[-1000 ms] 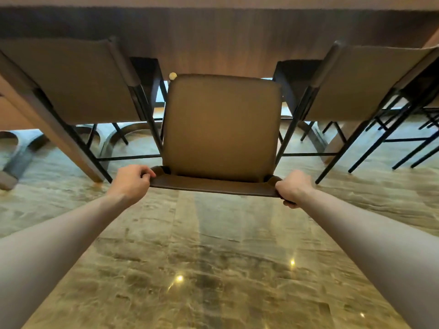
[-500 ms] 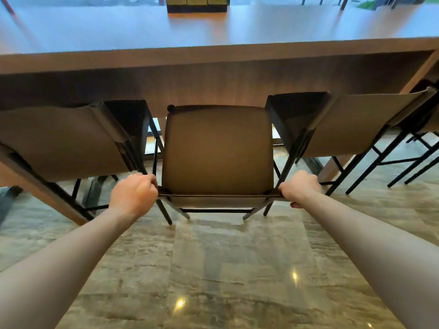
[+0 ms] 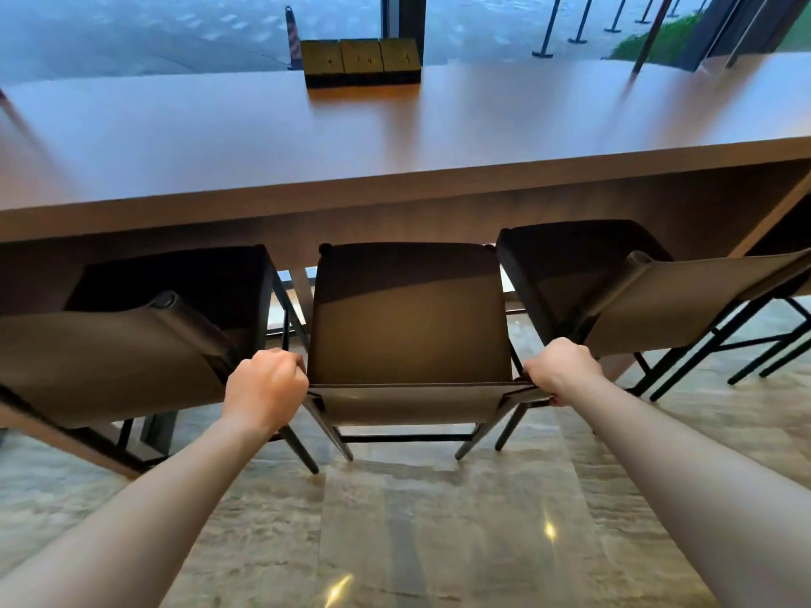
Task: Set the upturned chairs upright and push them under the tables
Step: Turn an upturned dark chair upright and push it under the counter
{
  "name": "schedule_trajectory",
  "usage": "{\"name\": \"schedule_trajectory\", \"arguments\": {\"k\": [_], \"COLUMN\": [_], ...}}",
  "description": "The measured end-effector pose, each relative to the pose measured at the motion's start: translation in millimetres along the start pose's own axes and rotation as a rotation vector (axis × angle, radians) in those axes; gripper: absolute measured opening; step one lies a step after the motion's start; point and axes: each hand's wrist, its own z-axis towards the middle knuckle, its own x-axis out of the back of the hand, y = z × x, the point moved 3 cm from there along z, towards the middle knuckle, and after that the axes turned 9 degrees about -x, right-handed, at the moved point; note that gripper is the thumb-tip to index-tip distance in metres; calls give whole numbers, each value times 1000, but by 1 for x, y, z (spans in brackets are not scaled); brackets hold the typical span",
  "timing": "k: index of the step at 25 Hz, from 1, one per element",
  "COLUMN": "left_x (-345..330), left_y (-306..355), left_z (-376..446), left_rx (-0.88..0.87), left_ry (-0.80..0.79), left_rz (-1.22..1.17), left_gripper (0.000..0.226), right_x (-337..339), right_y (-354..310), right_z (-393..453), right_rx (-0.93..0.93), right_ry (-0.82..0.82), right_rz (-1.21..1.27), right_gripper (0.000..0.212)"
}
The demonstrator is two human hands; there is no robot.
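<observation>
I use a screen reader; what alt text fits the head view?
Both hands, left hand and right hand, grip the backrest corners of the middle chair, upright with its seat partly under the wooden table. Matching chairs flank it.

Brown chair upright, seat under table

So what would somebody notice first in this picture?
Probably the two hands, left hand and right hand, gripping the backrest corners of the middle chair at the long wooden table. More chairs flank it, and dark boxes sit at the table's far edge.
</observation>
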Motion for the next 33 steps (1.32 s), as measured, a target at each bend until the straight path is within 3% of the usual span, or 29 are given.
{"name": "schedule_trajectory", "arguments": {"k": [5,9,18,24,33], "left_x": [7,12,21,29,38], "left_y": [1,3,11,18,25], "left_z": [31,52,85,89,98], "left_rx": [38,85,171,201,254], "left_ry": [-35,-81,-127,-141,-128], "left_rz": [-12,-12,-21,-25,-103], "left_gripper": [34,33,34,36,28], "right_x": [5,13,10,10,27], "right_y": [-32,-47,-77,-84,-90], "right_z": [35,54,85,94,86], "right_rx": [-61,-185,-192,-91,-142], "right_ry": [-378,-534,-563,-525,-386], "right_rz": [-157,-220,-169,-188,-66], "right_gripper": [30,34,26,22,40]}}
